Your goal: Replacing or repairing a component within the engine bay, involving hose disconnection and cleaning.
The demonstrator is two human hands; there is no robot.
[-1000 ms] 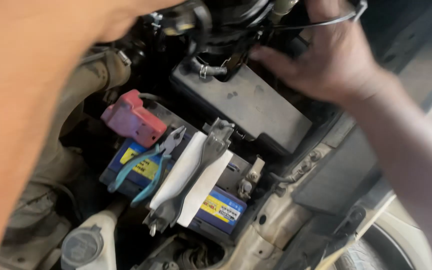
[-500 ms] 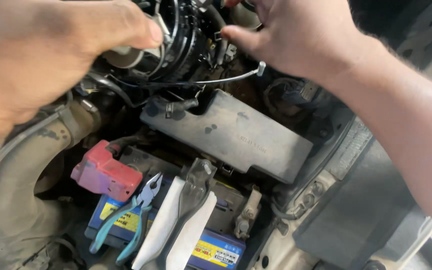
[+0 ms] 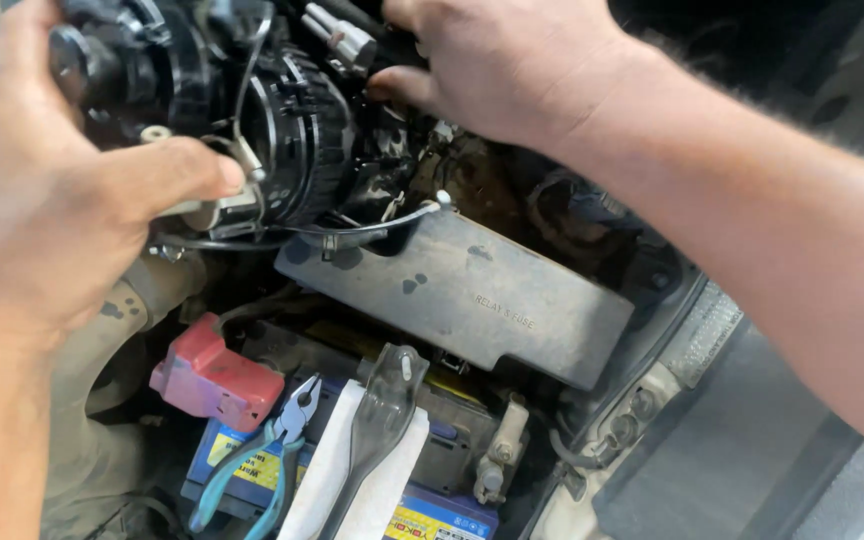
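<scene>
Left hand [image 3: 47, 230]: I had it wrapped round the black ribbed round part [image 3: 252, 130], thumb pressed across its front to bear its weight above the engine bay.
Right hand [image 3: 507, 65]: fingers curled down behind the part, steadying the grey connector [image 3: 344, 38]; I couldn't tell what they pinched.
Fuse box cover [image 3: 472, 295]: lay flat just below.
Pliers [image 3: 262, 460]: parked on the battery [image 3: 432, 515] beside the red terminal cap [image 3: 214, 375], within reach.

Battery [image 3: 432, 515] cut off at bottom edge; pliers [image 3: 270, 460] handles too.
</scene>
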